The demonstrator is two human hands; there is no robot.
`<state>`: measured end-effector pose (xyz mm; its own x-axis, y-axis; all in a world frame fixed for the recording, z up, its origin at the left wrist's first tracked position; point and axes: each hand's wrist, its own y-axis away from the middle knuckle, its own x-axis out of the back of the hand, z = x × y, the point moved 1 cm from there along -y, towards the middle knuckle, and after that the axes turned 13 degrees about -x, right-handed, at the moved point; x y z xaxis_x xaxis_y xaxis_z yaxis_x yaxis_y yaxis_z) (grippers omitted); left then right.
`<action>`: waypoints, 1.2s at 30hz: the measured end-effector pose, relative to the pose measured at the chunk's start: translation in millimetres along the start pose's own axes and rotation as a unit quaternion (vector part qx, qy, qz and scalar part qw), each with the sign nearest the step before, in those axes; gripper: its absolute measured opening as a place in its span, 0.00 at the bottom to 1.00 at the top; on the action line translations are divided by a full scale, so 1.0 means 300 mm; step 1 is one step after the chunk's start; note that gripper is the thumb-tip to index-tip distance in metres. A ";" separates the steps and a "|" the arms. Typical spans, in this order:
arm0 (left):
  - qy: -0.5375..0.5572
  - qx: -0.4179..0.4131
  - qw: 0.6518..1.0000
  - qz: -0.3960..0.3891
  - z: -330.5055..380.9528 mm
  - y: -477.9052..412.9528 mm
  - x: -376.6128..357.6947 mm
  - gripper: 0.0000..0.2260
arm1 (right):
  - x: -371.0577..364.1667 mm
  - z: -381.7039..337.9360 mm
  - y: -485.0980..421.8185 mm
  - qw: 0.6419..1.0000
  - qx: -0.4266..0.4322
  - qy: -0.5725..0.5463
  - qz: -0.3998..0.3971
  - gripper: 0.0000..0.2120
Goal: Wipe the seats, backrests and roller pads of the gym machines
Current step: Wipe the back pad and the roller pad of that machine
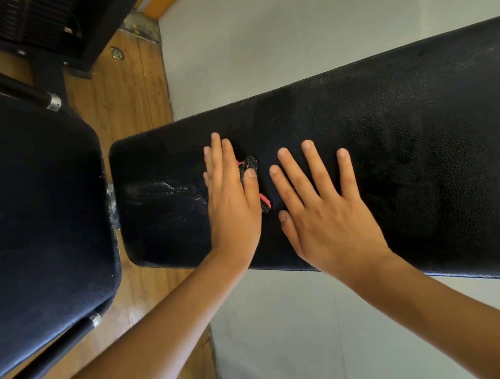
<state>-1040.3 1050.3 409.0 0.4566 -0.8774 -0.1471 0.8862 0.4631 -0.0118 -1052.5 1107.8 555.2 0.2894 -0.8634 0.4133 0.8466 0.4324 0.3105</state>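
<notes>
A long black padded backrest point(378, 157) runs from the middle of the view to the upper right. My left hand point(230, 199) lies on its lower part with straight fingers, pressing a small dark cloth with a pink edge point(252, 165) against the pad; most of the cloth is hidden under the hand. Just to the right, my right hand point(321, 206) rests flat on the pad with fingers spread, holding nothing. A wet, shiny smear point(165, 192) shows on the pad left of my left hand. The black seat pad point(40, 204) fills the lower left.
A wooden floor point(126, 86) shows between the seat and the backrest. A white wall point(282, 43) stands behind the backrest. A black weight stack point(33, 5) and frame sit at the top left. Black bars with metal collars point(53, 102) border the seat.
</notes>
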 end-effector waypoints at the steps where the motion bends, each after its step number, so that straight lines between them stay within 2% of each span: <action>1: -0.005 -0.003 1.000 0.002 0.001 -0.020 -0.002 0.24 | 0.000 0.000 -0.001 1.000 0.000 -0.001 0.001 0.32; 8: -0.005 -0.016 1.000 0.012 0.012 -0.231 0.008 0.25 | 0.002 -0.001 -0.001 1.000 0.000 -0.009 0.003 0.32; 17: 0.015 -0.011 1.000 0.006 -0.013 -0.133 0.016 0.25 | 0.003 0.000 0.000 1.000 0.000 -0.006 -0.004 0.32; 27: -0.003 -0.037 0.999 0.015 0.016 -0.302 0.013 0.24 | -0.003 0.000 0.001 1.000 0.002 -0.005 0.001 0.32; 36: 0.013 -0.022 1.000 0.015 -0.003 -0.134 0.009 0.26 | 0.000 0.001 0.001 1.000 0.003 -0.009 0.002 0.32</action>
<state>-1074.6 1029.4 408.2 0.4793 -0.8601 -0.1744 0.8679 0.4941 -0.0514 -1052.6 1107.9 555.6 0.2840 -0.8568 0.4304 0.8430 0.4370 0.3137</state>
